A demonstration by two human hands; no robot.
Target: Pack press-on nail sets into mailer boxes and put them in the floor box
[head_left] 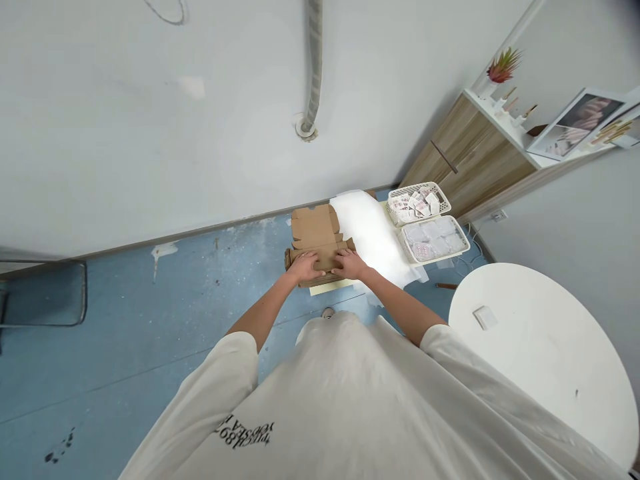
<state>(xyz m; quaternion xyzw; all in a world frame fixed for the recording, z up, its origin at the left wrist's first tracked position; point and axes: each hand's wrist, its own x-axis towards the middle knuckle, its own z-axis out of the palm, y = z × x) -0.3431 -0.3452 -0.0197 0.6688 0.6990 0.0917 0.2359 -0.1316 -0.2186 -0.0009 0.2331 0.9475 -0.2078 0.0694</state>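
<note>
Blue, scuffed flooring (150, 373) is spread underfoot, and a round white table (545, 353) is set at the right, with a small square white object (485, 317) laid on it. Beyond the shirt front, a brown cardboard box (314, 223), partly folded, is laid low over a pale yellow sheet (331, 287), its large flap opened toward the wall, probably so that the near folds can be reached. The left hand (303, 267) and right hand (351, 264) are set on its near part, close together, with fingers bent and narrowed — likely so that the panels are steadied from both sides; whether the board is pinched or merely pressed cannot be told. Just right of it, a bright white sheet (367, 230) is spread, and two white perforated plastic baskets (467, 251) are placed past that, perhaps for easy reach — small packets are held in both. Farther off, a wood-grain cabinet (480, 157) is stood by a pale wall (200, 133), from which a grey wrapped pipe (315, 67) is led.
</note>
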